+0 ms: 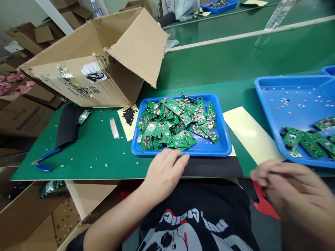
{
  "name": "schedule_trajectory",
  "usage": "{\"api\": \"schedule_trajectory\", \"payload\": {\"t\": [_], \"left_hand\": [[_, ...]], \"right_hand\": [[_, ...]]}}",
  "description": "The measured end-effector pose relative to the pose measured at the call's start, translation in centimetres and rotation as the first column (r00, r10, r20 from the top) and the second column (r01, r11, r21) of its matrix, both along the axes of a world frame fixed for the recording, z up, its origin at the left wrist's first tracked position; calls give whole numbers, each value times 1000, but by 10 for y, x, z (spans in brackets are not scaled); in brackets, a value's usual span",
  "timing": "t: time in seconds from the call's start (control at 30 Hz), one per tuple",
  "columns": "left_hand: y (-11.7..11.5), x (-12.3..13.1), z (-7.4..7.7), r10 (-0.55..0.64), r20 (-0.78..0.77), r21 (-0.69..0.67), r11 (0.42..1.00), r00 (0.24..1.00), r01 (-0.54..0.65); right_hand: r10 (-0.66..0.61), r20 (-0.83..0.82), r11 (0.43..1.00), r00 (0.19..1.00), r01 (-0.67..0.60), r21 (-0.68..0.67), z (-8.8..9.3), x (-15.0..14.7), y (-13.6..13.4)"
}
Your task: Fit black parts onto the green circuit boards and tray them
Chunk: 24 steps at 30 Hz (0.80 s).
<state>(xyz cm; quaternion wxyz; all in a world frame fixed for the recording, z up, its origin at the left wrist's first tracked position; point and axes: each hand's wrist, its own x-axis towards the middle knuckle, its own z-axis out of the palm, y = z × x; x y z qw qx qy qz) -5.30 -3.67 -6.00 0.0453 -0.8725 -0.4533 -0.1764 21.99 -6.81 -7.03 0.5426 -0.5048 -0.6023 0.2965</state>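
the left hand (164, 171) lay loosely curled and empty at the near rim of the blue tray (204, 150) heaped with circuit boards (175, 122), where a clean pick likely meant pinching one top board by its edges; the blurred right hand (290, 193) was curled, its hold untellable.

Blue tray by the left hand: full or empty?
Nearly full. The blue tray holds a heap of green circuit boards covering most of its floor; the left hand rests just outside its near rim.
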Motion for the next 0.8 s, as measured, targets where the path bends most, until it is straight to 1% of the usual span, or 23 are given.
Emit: {"api": "schedule_trajectory", "payload": {"t": [0.03,0.1,0.2,0.27,0.3,0.37,0.43,0.47,0.5,0.53,0.57,0.6,0.63,0.67,0.7,0.73,0.77,0.8], "left_hand": [[10,0,2,19,-37,32,999,999,-18],[31,1,2,42,-149,21,999,988,-40],[54,3,-3,-5,-260,-67,998,966,-13],[62,4,-4,-47,-259,-116,993,965,17],[64,4,-3,-59,-211,-142,989,976,29],[68,5,0,-63,-49,-195,979,997,52],[71,8,5,-24,117,-225,973,993,50],[71,11,8,19,215,-242,970,976,34],[71,15,11,69,330,-282,959,941,28],[70,19,15,124,459,-356,933,880,54],[68,24,18,192,588,-458,880,786,128],[65,29,22,274,683,-561,791,677,246],[63,34,25,360,730,-634,674,580,379],[60,38,28,438,738,-671,554,513,493],[57,42,30,514,725,-683,451,458,575],[55,45,31,584,703,-679,382,405,627],[54,47,32,646,677,-670,343,353,658],[53,48,32,697,649,-662,318,307,678]], "right_hand": [[33,-82,997,996,-39,-64,-4,-10,7],[59,-76,992,995,-67,-105,-10,-28,15],[123,-26,988,992,-124,-87,-14,-42,19],[163,17,985,987,-162,-62,-15,-45,20],[166,39,985,985,-164,-53,-16,-46,21],[146,89,989,985,-143,-40,-17,-47,22],[116,127,993,985,-114,-28,-17,-48,24],[108,136,994,985,-106,-19,-17,-49,26],[106,143,994,984,-105,-9,-15,-51,27],[108,146,994,983,-110,3,-14,-52,28],[116,147,993,982,-119,13,-12,-53,30],[126,148,991,981,-131,22,-10,-54,31],[132,149,990,980,-137,28,-8,-54,33],[131,152,990,980,-138,33,-6,-55,34],[127,156,990,980,-134,35,-5,-56,35],[120,164,991,979,-127,34,-4,-56,36],[115,174,992,978,-122,30,-3,-56,37],[112,183,993,977,-119,24,-2,-56,38]]}}
